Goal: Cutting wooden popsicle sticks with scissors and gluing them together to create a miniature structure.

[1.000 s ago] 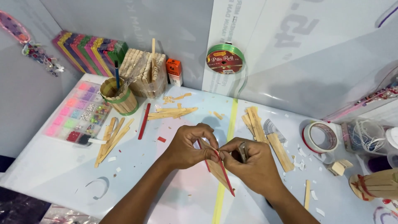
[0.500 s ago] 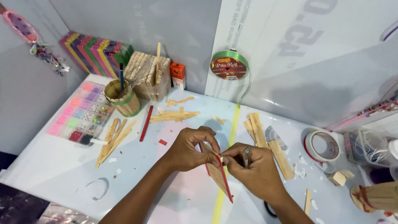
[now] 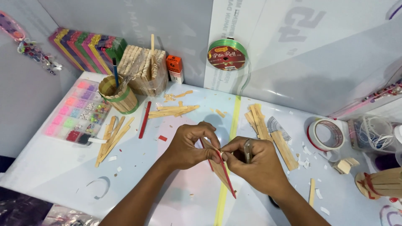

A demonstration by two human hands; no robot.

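The white desk point(image 3: 50, 175) runs out of frame at the bottom and right, so the wooden-stick holder point(image 3: 383, 184) at 4 o'clock is cut off, and the clear tub of cord point(image 3: 372, 132) beside it is hard to make out. Both forearms leave the frame at 6 o'clock. What the dark patch under the right wrist is cannot be told.

At 11 o'clock a stack of coloured foam sheets point(image 3: 83, 46) leans on the wall, with a clear bead box point(image 3: 77, 113) of pink and green compartments lying below it at 9 o'clock. A bundle of wooden sticks point(image 3: 142, 69) stands at 11 o'clock, next to a small orange and white carton point(image 3: 175, 69). At 12 o'clock a green ribbon spool point(image 3: 227, 56) with a round red label leans on the wall. A red-edged tape roll point(image 3: 325, 134) lies at 3 o'clock.

At the centre, the left hand point(image 3: 188, 146) and right hand point(image 3: 257, 165) meet over a narrow wooden piece with a red strip point(image 3: 221, 169), held just above the desk. Each grip is narrow, fingertips pinched shut on the piece's upper end. The right hand also holds a thin metal tool point(image 3: 247, 150) against the palm.
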